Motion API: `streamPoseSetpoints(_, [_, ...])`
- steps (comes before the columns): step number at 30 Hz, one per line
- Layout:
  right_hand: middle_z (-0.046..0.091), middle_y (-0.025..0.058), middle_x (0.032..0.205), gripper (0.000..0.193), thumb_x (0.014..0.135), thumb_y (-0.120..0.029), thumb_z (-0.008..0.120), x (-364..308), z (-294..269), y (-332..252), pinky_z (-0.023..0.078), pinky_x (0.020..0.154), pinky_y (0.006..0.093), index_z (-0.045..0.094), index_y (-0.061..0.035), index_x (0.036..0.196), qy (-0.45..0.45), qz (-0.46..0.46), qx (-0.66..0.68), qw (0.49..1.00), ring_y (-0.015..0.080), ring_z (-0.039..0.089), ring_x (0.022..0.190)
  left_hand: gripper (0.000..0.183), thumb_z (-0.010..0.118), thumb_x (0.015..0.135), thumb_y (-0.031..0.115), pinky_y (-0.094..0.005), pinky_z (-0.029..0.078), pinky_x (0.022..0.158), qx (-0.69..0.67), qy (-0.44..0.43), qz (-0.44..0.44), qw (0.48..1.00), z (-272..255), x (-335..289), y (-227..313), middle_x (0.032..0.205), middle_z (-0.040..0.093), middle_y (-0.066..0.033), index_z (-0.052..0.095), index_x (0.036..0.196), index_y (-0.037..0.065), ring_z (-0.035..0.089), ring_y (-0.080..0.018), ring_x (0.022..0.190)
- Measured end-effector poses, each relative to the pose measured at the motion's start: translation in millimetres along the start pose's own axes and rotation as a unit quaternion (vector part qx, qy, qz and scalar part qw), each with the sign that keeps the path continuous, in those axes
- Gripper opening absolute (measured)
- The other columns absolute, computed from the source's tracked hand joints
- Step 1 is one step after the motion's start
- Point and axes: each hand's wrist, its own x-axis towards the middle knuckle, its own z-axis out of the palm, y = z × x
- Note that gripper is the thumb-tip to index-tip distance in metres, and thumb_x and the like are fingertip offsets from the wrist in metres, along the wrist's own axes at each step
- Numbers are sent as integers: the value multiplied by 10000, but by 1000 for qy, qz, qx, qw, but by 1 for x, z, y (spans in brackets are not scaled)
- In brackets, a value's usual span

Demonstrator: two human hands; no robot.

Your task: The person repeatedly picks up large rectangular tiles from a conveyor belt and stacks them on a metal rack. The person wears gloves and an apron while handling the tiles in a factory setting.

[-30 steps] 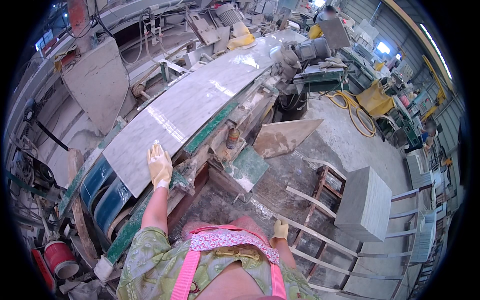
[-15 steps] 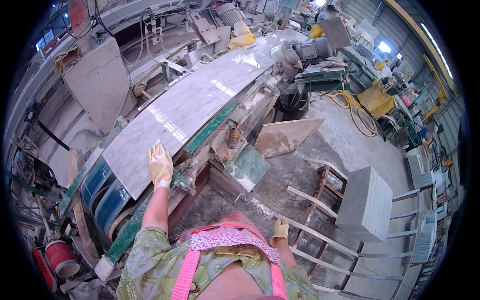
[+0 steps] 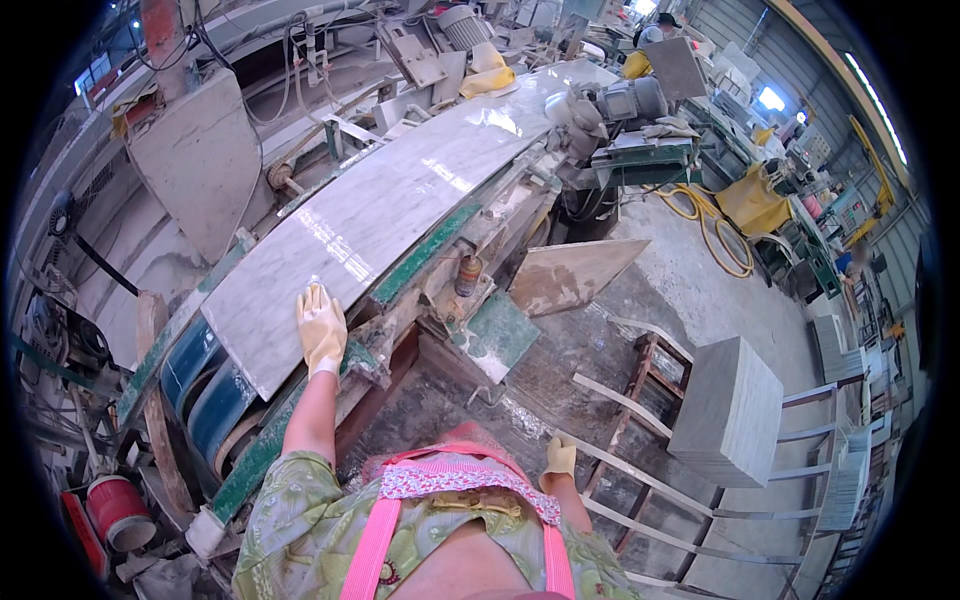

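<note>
A long, glossy white-grey marble slab lies flat on a machine bed in front of me, reaching from the near left towards the far right. My left hand, in a cream glove, rests on the slab's near right edge with its fingers stretched forward. Under the slab's near end shows a blue belt between green rails. My right hand, also gloved, hangs low at my side above the floor. It holds nothing that I can see; its fingers are foreshortened and look loosely bent.
A metal rack on the right bears a thick stack of grey slabs. A stone sheet leans beside the machine, near a small can. Motors stand over the far end. A yellow hose lies on the floor; a person is far back.
The slab's near end has shifted very slightly towards the near left. My left hand stays on its edge, and my right hand hangs in almost the same place.
</note>
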Motion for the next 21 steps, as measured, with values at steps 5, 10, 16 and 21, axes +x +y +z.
streamPoseSetpoints(5, [545, 56, 717, 207, 802, -103, 439, -4, 9, -6, 397, 604, 348, 614, 3, 835, 61, -43, 33, 997, 145, 486, 700, 436, 403, 944, 222, -418, 243, 1127, -4, -8, -5, 1000, -3, 1, 2, 1342, 491, -201, 516, 1234, -83, 412, -314, 1288])
streamPoseSetpoints(10, [557, 75, 792, 226, 805, -108, 435, 5, 2, 3, 414, 656, 348, 606, -1, 906, 9, -4, -9, 1000, 161, 488, 745, 443, 401, 946, 226, -416, 238, 1130, -5, -14, -7, 1000, -2, 1, 1, 1340, 494, -200, 508, 1247, -80, 409, -311, 1293])
streamPoseSetpoints(16, [550, 72, 774, 218, 808, -111, 435, 3, 4, -2, 408, 633, 340, 602, -6, 900, 7, -3, -4, 1000, 153, 481, 725, 447, 402, 948, 228, -415, 235, 1132, -3, -17, -8, 1000, -3, 1, 1, 1344, 493, -198, 499, 1258, -80, 407, -304, 1296])
streamPoseSetpoints(21, [545, 72, 770, 215, 815, -115, 442, 4, 4, 1, 409, 634, 342, 602, -14, 915, 12, -29, -14, 999, 154, 480, 726, 450, 399, 952, 231, -411, 232, 1134, 3, -19, -8, 1000, -1, 2, 1, 1346, 492, -195, 492, 1267, -77, 404, -300, 1300])
